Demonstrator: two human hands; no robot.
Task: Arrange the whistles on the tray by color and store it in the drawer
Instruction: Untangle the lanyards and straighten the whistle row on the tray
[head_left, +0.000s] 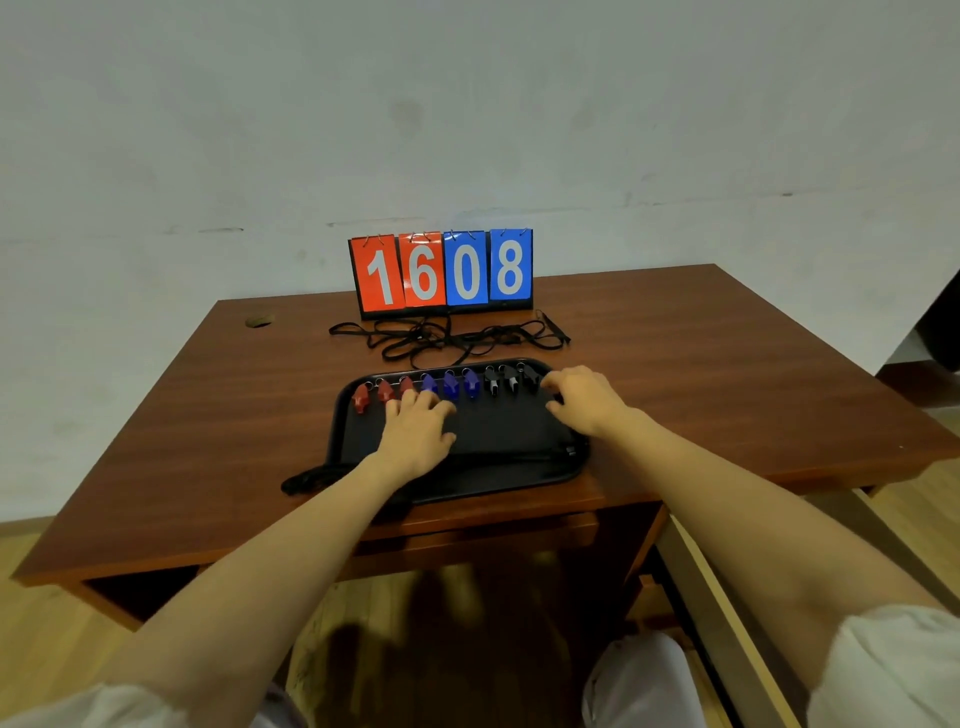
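My left hand (415, 428), fingers straight, touches whistles (451, 385) lined red, blue, black along the far side of the tray (493, 483) on the table (701, 338); my right hand (582, 400), loosely curled and empty, rests by the black ones.

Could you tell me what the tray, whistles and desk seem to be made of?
Tray: likely black plastic, matte with a glossier moulded rim. Whistles: probably hard plastic, solid red, blue and black, slight sheen. Desk: reddish wood or veneer, visible grain.

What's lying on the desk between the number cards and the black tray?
A loose tangle of black cords on the desk, shown by the head view.
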